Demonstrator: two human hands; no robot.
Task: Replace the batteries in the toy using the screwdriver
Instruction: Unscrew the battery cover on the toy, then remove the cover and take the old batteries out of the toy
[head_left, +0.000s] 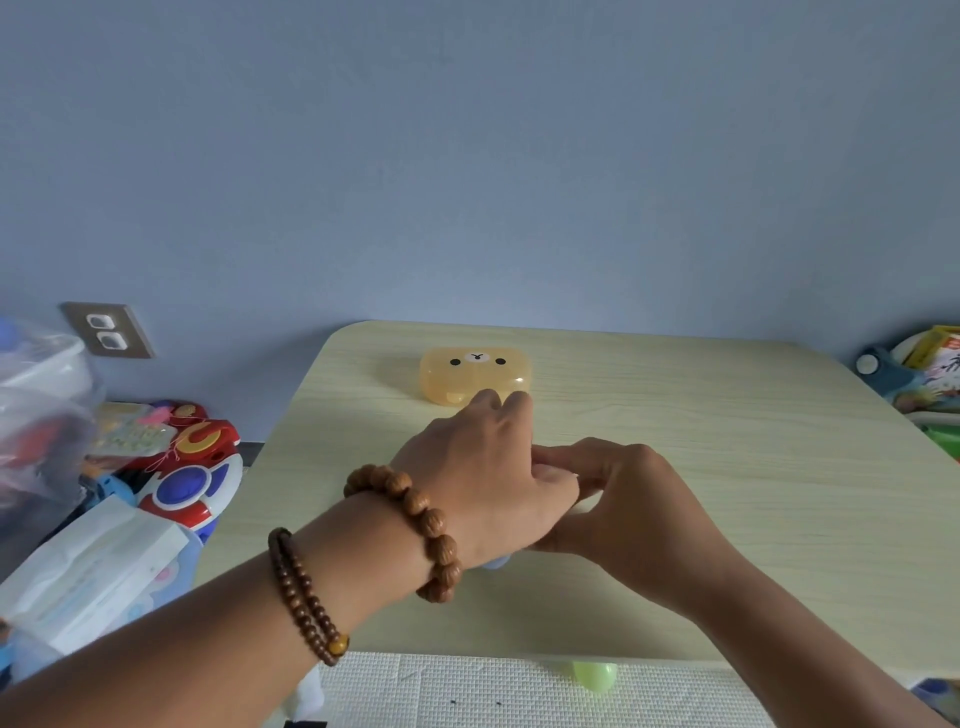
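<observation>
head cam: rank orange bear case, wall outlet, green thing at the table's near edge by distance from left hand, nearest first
1. Orange bear case: on the table just beyond the left hand, at its fingertips; touching or not, cannot tell.
2. Green thing: at the table's near edge, toward the person and to the right.
3. Wall outlet: off the table, on the blue wall far to the left.

The table (727, 467) is pale yellowish wood grain. On it sits a translucent orange box (475, 375) printed with a bear face: black dot eyes and a white muzzle. The wall (467, 156) is plain blue-grey. Two brown wooden bead bracelets (410, 525) ring one wrist. A light blue sliver (496, 562), perhaps the toy, peeks out beneath the hands. Red, white and blue toys (192, 478) lie at left.
</observation>
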